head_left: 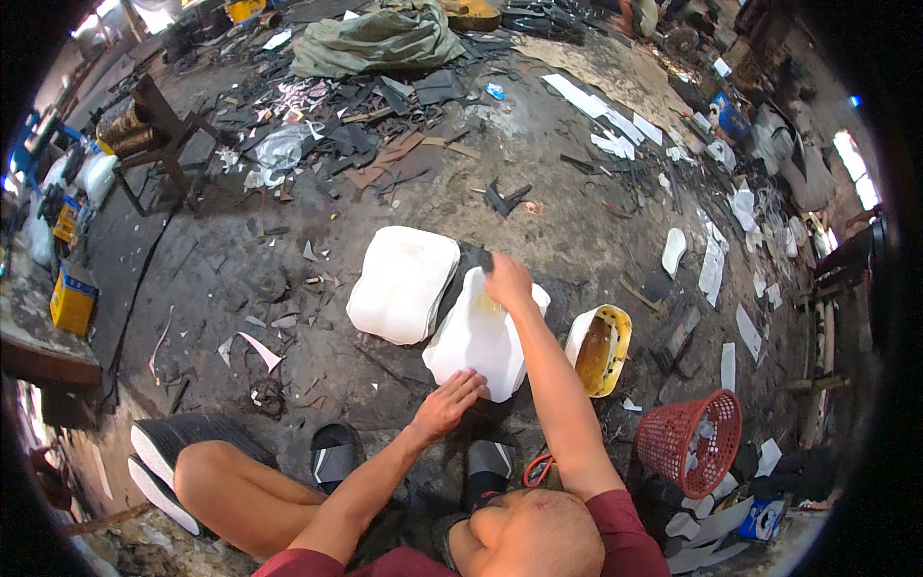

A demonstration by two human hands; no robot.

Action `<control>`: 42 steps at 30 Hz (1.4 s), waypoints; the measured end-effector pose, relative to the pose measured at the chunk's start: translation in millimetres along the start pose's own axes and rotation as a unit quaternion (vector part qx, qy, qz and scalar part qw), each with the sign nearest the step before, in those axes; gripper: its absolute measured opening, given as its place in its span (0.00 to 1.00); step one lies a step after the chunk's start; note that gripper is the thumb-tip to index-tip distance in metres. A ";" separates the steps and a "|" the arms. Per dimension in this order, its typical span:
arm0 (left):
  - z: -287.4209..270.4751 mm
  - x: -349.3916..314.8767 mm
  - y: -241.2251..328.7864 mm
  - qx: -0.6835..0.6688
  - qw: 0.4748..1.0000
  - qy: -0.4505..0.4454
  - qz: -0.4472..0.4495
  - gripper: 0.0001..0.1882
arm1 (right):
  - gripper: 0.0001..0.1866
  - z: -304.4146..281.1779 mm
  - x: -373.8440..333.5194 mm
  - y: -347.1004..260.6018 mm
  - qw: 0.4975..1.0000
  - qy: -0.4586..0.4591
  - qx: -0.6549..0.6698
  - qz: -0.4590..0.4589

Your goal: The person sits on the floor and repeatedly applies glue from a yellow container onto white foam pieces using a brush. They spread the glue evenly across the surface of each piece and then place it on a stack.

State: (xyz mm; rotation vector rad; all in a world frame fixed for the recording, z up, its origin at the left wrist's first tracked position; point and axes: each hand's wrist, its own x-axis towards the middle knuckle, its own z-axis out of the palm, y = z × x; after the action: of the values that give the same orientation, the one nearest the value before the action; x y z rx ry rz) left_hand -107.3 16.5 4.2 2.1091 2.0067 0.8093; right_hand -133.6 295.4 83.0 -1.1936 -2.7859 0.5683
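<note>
A stack of white sheets (481, 354), cut with curved outlines, lies on the floor in front of me. My left hand (452, 402) rests flat on its near edge, fingers stretched out. At the far end of this stack my right hand (508, 283) is closed; what its fingers hold is hidden, and a small dark piece shows beside them. A yellowish wet patch (488, 302) marks the top sheet next to that hand. Touching distance to the left stands another white stack (402, 285). To the right, a cut-open white tub (627, 338) holds amber liquid.
A red plastic basket (688, 433) with scraps stands at the right. Dark and brown offcuts (385, 159) litter the far floor below a green sheet (380, 43). A wooden chair (159, 144) and a yellow box (73, 298) are at the left. My sandalled feet are close by.
</note>
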 end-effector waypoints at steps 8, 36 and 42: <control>4.7 -7.1 -3.7 -0.008 1.000 0.024 0.008 0.27 | 0.27 7.5 -83.7 -73.5 0.895 -0.273 -0.004 -0.353; 26.8 20.9 50.0 -0.054 0.989 0.023 -0.135 0.30 | 0.18 -82.6 -131.9 5.5 0.942 0.147 0.236 -0.190; 16.2 22.8 33.9 -0.004 0.989 -0.073 -0.131 0.30 | 0.22 -52.8 -31.3 46.2 0.906 -0.134 0.024 -0.400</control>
State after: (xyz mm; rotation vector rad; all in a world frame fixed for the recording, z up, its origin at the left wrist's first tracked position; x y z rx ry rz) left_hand -70.2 38.8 12.0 1.7898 2.1353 0.5988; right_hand -69.7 318.8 118.6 0.1136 -3.0794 0.7231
